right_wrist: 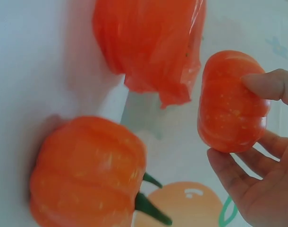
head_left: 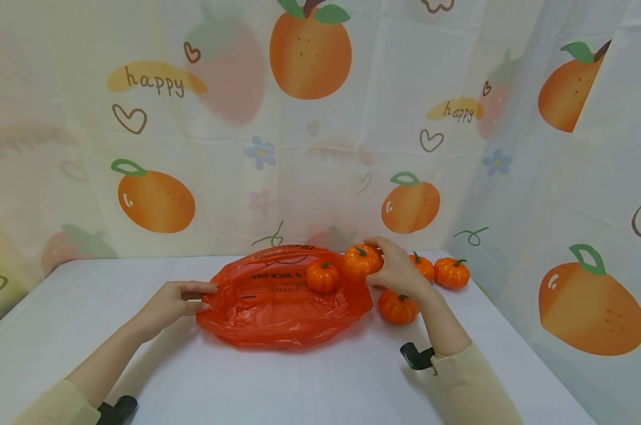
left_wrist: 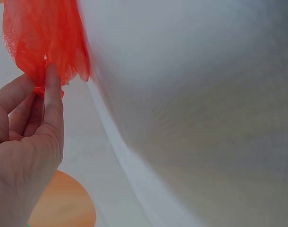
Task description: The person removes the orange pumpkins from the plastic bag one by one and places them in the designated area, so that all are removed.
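A translucent red plastic bag (head_left: 278, 307) with printed lettering lies puffed out on the table. My left hand (head_left: 166, 304) pinches its left end between thumb and fingers; the left wrist view shows the gathered plastic (left_wrist: 45, 66) at the fingertips. Over the bag's right end, my right hand (head_left: 397, 268) holds a small orange toy pumpkin (head_left: 363, 261) with a green stem, raised off the table in the right wrist view. Another pumpkin (head_left: 323, 277) shows within the bag's outline, towards its right; whether plastic covers it I cannot tell.
Right of the bag, a pumpkin (head_left: 399, 307) sits on the white-covered table (head_left: 310, 383), below my right hand. Behind that wrist is a partly hidden pumpkin (head_left: 422, 267), with another pumpkin (head_left: 451, 273) by the table's right edge. A fruit-printed curtain (head_left: 320, 147) hangs behind.
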